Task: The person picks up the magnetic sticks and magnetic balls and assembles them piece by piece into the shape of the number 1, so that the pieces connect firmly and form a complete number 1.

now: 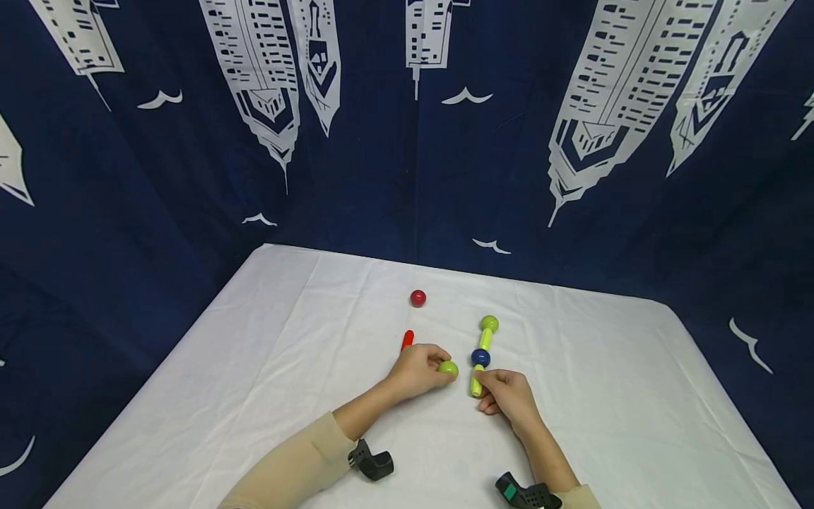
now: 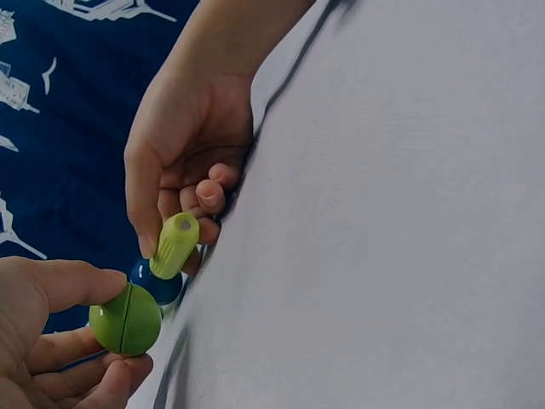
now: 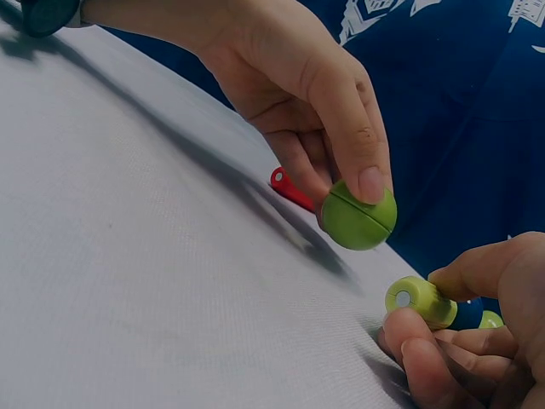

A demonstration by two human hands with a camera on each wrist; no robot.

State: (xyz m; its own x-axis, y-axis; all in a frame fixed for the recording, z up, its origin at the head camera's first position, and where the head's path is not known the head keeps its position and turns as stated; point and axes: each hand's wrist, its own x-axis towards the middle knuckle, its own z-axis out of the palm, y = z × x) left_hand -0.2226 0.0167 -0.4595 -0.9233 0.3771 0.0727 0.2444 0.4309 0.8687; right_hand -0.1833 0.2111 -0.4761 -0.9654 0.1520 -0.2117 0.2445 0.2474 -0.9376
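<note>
In the head view I have the left hand (image 1: 420,369) over the bench (image 1: 604,396), gripping a green ball (image 1: 448,368) at its fingertips, and to its right the right hand (image 1: 511,398), pinching the near rod (image 1: 476,385) of a short chain. I follow that chain away from the person: yellow-green near rod, blue ball (image 1: 480,358), far rod (image 1: 486,339), then the end ball (image 1: 489,323), also green. The held green ball is near the chain, with a gap between them. I see a red rod (image 1: 408,338) just beyond the left hand, partly hidden by it, and a red ball (image 1: 417,298) farther back on the white cloth, before the dark blue curtain (image 1: 381,177). My left wrist view gives me the green ball close up, a dark seam across it, thumb above and fingers below; behind it the right hand pinches the near rod, whose free end shows a grey centre. In my right wrist view the left hand's thumb presses on the green ball, the red rod lies behind, and the right hand holds the near rod at lower right. I cannot tell whether that rod touches the bench.
</note>
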